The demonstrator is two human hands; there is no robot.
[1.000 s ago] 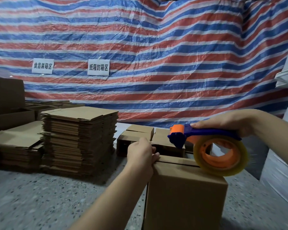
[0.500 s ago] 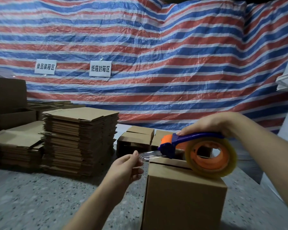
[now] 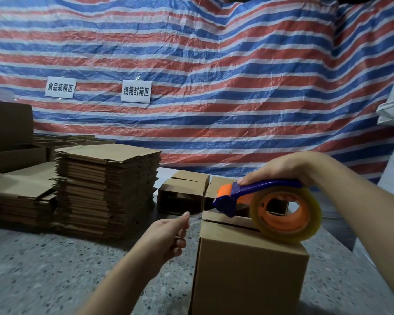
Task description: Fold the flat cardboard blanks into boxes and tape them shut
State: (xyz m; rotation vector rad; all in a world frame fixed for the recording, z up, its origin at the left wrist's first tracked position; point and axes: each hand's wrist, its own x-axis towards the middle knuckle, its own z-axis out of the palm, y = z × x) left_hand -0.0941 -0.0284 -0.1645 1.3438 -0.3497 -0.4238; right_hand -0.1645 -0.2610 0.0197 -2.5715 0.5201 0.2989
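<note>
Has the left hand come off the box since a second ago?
Yes. The left hand has left the box top corner, moving left of it, now pinching the tape end.

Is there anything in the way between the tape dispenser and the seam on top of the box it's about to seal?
Nothing visible. The right hand holds the tape dispenser, its roll resting on top of the box near the seam. The left hand pinches the tape end beside the box's left edge, off the seam.

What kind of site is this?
Likely a makeshift packing area: stacks of flat cardboard blanks, a striped tarp wall with paper zone signs, a tape dispenser on a box.
</note>
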